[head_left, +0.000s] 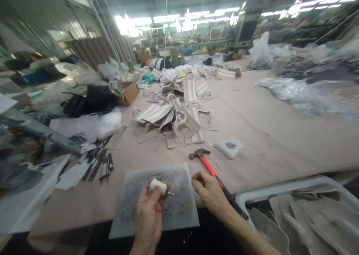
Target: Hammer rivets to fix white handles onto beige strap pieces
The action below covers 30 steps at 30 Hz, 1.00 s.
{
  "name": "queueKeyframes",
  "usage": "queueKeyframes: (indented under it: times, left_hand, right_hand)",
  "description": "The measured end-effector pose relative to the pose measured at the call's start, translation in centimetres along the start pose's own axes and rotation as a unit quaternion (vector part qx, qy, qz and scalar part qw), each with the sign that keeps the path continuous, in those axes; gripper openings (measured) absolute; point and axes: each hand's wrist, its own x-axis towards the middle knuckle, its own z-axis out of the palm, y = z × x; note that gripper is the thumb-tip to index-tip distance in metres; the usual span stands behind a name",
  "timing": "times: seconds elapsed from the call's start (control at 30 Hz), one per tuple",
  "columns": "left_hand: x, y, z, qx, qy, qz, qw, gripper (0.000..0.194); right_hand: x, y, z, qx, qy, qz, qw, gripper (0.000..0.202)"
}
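Observation:
My left hand (153, 206) is closed around a short, thick off-white roll (157, 187). A thin metal piece (171, 193) sticks out to the right of those fingers. Both are above a scuffed, speckled grey board (134, 184) at the table's front edge. My right hand (209, 193) hovers by the board's right side, thumb and fingertips pinched together; what is between them, if anything, is too small to make out. Beside it lies a claw hammer (206, 164) with a red and black handle, partly behind my forearm. Small white bits (218, 165) are scattered near its handle.
A white packet (228, 148) with small dark metal pieces lies beyond the hammer. Striped beige fabric pieces (176, 116) are heaped mid-table. Cutting tools (103, 167) lie left. A white-rimmed bin (308, 182) with beige panels stands at the lower right.

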Motion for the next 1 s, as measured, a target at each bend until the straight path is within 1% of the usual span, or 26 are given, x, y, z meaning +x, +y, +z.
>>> queueKeyframes:
  times: [0.07,0.13,0.2,0.23,0.27,0.3,0.37,0.4,0.43,0.47,0.5,0.53,0.57,0.6,0.63,0.67,0.73,0.77,0.8,0.83,0.87,0.97,1.0]
  left_hand:
    - [2.4,-0.4,1.0,0.050,-0.008,0.033,0.998,0.050]
    - [4.3,-1.1,2.0,0.090,-0.017,0.049,0.995,0.056]
    - [5.3,-2.1,2.9,0.158,-0.049,0.058,0.985,0.059]
    - [5.5,-2.7,3.3,0.212,-0.078,0.070,0.972,0.059]
    - [5.6,-3.4,3.6,0.278,-0.117,0.091,0.949,0.057]
    - [5.6,-4.2,4.0,0.346,-0.164,0.125,0.915,0.055]
    - [5.3,-5.8,4.5,0.448,-0.257,0.222,0.827,0.048]
    - [5.2,-6.6,4.8,0.474,-0.293,0.277,0.783,0.046]
    - [5.0,-7.4,5.1,0.487,-0.320,0.328,0.744,0.044]
    - [4.9,-8.0,5.3,0.492,-0.337,0.371,0.712,0.044]
    - [4.9,-8.6,5.5,0.496,-0.345,0.404,0.687,0.046]
    - [5.0,-9.0,5.6,0.502,-0.348,0.428,0.667,0.049]
    - [5.2,-9.2,5.6,0.511,-0.349,0.445,0.648,0.054]
    - [5.5,-9.2,5.4,0.523,-0.346,0.458,0.629,0.060]
    - [5.9,-9.2,5.1,0.539,-0.338,0.472,0.611,0.065]
    - [6.4,-9.1,4.6,0.556,-0.324,0.485,0.593,0.068]
    - [7.6,-9.1,3.3,0.592,-0.287,0.502,0.561,0.064]
    - [8.2,-9.1,2.6,0.607,-0.266,0.507,0.551,0.061]
    - [8.7,-9.3,1.9,0.621,-0.251,0.508,0.542,0.058]
    - [9.1,-9.5,1.3,0.632,-0.243,0.508,0.532,0.056]
    - [9.4,-9.8,0.9,0.641,-0.241,0.508,0.522,0.054]
    - [9.7,-10.3,0.5,0.653,-0.248,0.509,0.503,0.051]
    - [9.6,-10.3,0.6,0.653,-0.249,0.510,0.502,0.050]
  right_hand:
    - [1.9,1.2,-2.4,-0.069,0.062,0.005,0.996,0.014]
    - [3.0,1.7,-4.8,-0.113,0.096,0.013,0.989,0.016]
    - [3.2,1.5,-6.5,-0.096,0.080,0.021,0.992,0.022]
    - [2.8,1.1,-6.9,-0.076,0.063,0.018,0.995,0.025]
    - [2.3,0.7,-7.0,-0.057,0.044,0.008,0.997,0.029]
    - [1.7,0.3,-6.8,-0.049,0.025,-0.008,0.998,0.033]
    - [0.6,-0.2,-5.7,-0.077,-0.008,-0.046,0.996,0.039]
    - [0.2,-0.3,-5.0,-0.109,-0.019,-0.061,0.992,0.037]
    - [-0.1,-0.2,-4.4,-0.143,-0.023,-0.070,0.987,0.030]
    - [-0.2,0.1,-4.0,-0.174,-0.024,-0.073,0.982,0.022]
    - [0.0,0.4,-4.0,-0.199,-0.026,-0.075,0.977,0.016]
    - [0.3,0.8,-4.3,-0.216,-0.021,-0.073,0.973,0.013]
    - [0.8,1.2,-5.2,-0.228,-0.007,-0.065,0.971,0.014]
    - [1.5,1.4,-6.5,-0.239,0.021,-0.053,0.969,0.016]
    - [2.4,1.5,-8.1,-0.252,0.064,-0.039,0.965,0.019]
    - [3.4,1.5,-10.0,-0.269,0.121,-0.022,0.955,0.023]
    - [5.5,1.4,-13.9,-0.311,0.242,0.005,0.919,0.028]
    - [6.6,1.4,-15.5,-0.337,0.287,0.009,0.897,0.031]
    - [7.6,1.5,-16.8,-0.366,0.314,0.014,0.876,0.033]
    - [8.5,1.8,-17.7,-0.402,0.313,0.024,0.860,0.035]
    - [9.2,2.2,-18.3,-0.439,0.288,0.040,0.850,0.036]
    - [10.6,4.2,-18.5,-0.511,0.151,0.091,0.841,0.030]
    - [10.8,4.8,-18.5,-0.519,0.120,0.099,0.841,0.027]
